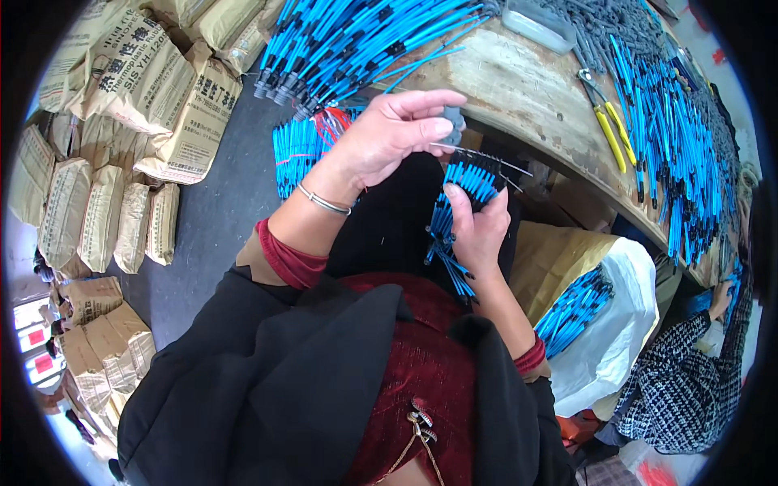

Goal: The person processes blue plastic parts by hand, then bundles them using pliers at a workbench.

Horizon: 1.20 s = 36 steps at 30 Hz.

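Note:
My left hand point(381, 138), with a silver bangle at its wrist, pinches a small grey rounded piece point(455, 127) between thumb and fingers. Thin metal rods point(510, 167) stretch from beside that piece to the right, passing over the black ends of a bundle of short blue tubes point(472, 176). Lower and to the right, my right hand point(484, 231) is closed round this bundle, thumb on top. Several tubes of it hang down below the palm. Whether the rods are fixed to the grey piece cannot be made out.
A worn wooden table point(519, 89) carries blue tubes with black fittings point(356, 49), yellow-handled pliers point(609, 130), a clear plastic tray point(539, 24) and grey chain-like parts point(604, 32). A white sack point(624, 324) of blue tubes stands at right, near another person's checked sleeve point(664, 373). Paper sacks point(174, 113) are stacked left.

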### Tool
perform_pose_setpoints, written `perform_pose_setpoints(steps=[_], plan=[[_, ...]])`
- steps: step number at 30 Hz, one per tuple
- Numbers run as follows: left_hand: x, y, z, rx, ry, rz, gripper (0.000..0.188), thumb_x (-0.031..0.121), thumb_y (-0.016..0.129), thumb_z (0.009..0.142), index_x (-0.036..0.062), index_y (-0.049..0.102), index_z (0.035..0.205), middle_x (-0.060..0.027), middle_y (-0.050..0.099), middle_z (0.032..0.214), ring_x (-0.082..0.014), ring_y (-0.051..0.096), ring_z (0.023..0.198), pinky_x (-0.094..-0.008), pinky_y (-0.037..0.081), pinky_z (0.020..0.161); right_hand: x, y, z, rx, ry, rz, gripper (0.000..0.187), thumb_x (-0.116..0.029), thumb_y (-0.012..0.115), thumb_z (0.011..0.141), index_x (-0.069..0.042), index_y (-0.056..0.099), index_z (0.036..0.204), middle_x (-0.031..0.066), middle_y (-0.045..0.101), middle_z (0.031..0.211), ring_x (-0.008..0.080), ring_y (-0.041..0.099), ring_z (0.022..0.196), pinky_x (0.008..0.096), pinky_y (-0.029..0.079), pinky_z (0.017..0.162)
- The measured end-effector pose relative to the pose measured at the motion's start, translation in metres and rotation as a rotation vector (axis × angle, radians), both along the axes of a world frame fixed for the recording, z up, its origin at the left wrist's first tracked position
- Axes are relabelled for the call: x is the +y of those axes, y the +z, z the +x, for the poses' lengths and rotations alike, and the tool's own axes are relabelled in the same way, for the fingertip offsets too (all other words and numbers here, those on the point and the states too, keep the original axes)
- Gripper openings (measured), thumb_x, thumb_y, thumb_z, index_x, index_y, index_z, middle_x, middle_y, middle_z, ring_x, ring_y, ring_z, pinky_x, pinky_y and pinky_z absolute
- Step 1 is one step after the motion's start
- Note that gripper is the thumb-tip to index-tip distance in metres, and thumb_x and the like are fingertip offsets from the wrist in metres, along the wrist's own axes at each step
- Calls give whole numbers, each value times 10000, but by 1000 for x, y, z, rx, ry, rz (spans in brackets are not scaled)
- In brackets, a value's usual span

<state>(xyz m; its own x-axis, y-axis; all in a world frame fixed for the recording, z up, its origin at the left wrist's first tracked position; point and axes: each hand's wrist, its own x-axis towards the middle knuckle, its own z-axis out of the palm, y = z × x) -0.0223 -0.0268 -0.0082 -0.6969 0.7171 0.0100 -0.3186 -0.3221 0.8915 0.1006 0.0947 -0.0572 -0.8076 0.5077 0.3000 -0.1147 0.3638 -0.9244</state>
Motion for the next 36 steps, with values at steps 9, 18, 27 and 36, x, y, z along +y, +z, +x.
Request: perform_pose_setpoints(steps=[9, 18, 27, 36], plan=[[1, 3, 5, 47, -26, -54, 357, 42, 603, 827, -12, 528, 1172, -106, 617, 1017, -136, 602, 841, -251, 500, 734, -1, 1, 5, -20, -6, -9, 231, -163, 685, 792, -21, 549, 913, 70, 647, 762, 138, 602, 656, 283, 476, 645], [3, -6, 14, 230, -37, 11, 470, 25, 638, 790, -22, 478, 1229, -146, 551, 1144, -154, 554, 994, -277, 463, 843, 2, -1, 2, -110, -31, -86, 240, -167, 697, 784, -23, 548, 905, 54, 643, 746, 118, 575, 623, 281, 471, 613], [10, -1, 28, 716, 215, -339, 560, 18, 674, 752, -4, 455, 1268, -35, 453, 1042, -86, 477, 832, -221, 454, 751, 1, 3, -1, -37, -49, -79, 263, -148, 709, 770, -21, 556, 942, 47, 647, 781, 104, 578, 668, 266, 474, 651], [13, 6, 31, 636, 321, -333, 433, -8, 670, 717, -4, 563, 1137, -42, 515, 904, -72, 507, 717, -203, 443, 659, 2, 0, -1, -35, -24, -61, 282, -156, 709, 772, -16, 555, 963, 52, 648, 797, 101, 584, 686, 263, 475, 666]])
